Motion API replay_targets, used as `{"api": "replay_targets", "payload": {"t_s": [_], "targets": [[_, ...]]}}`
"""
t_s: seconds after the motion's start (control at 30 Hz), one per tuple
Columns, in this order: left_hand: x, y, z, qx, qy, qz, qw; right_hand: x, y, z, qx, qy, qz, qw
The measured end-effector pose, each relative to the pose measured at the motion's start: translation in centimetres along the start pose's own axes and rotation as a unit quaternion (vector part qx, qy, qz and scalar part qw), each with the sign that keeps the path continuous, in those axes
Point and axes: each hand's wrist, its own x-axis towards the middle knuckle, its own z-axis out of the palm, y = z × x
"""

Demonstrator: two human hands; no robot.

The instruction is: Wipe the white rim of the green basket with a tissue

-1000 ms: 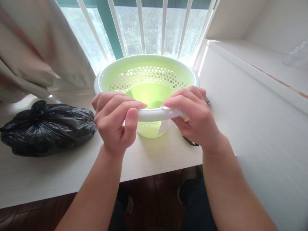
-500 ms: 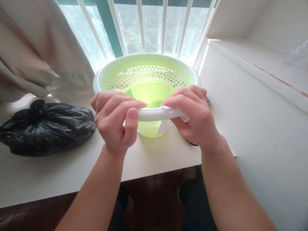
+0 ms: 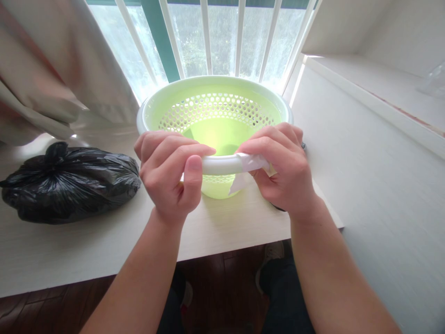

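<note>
Head view, basket (image 3: pixel 215 88): on the counter (image 3: pixel 225 227), right of the black bag (image 3: pixel 73 185).
Left hand (image 3: pixel 170 171): mine, clamped on the near rim (image 3: pixel 222 165).
Right hand (image 3: pixel 278 162): farther right, I grip white tissue (image 3: pixel 253 161) against that rim.
Handling: basket probably light, slightly springy; smooth rim seems my best hold; tissue likely soft, easily torn.

Dark trousers (image 3: pixel 287 297), pale shoes (image 3: pixel 273 251)

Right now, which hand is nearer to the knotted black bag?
The left hand. It grips the rim of the green basket, close to the knotted black bag; the right hand, holding a white sheet against the rim, is farther right.
</note>
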Motion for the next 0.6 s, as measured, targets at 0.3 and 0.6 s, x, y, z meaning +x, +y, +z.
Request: {"api": "replay_targets", "payload": {"t_s": [0.3, 0.6], "targets": [[0.02, -0.06, 0.16, -0.034, 0.006, 0.004, 0.999, -0.06, 0.00, 0.42, -0.006, 0.024, -0.008, 1.000], [0.13, 0.14, 0.25, -0.025, 0.014, 0.005, 1.000, -0.15, -0.22, 0.52, -0.009, 0.027, 0.002, 1.000]]}}
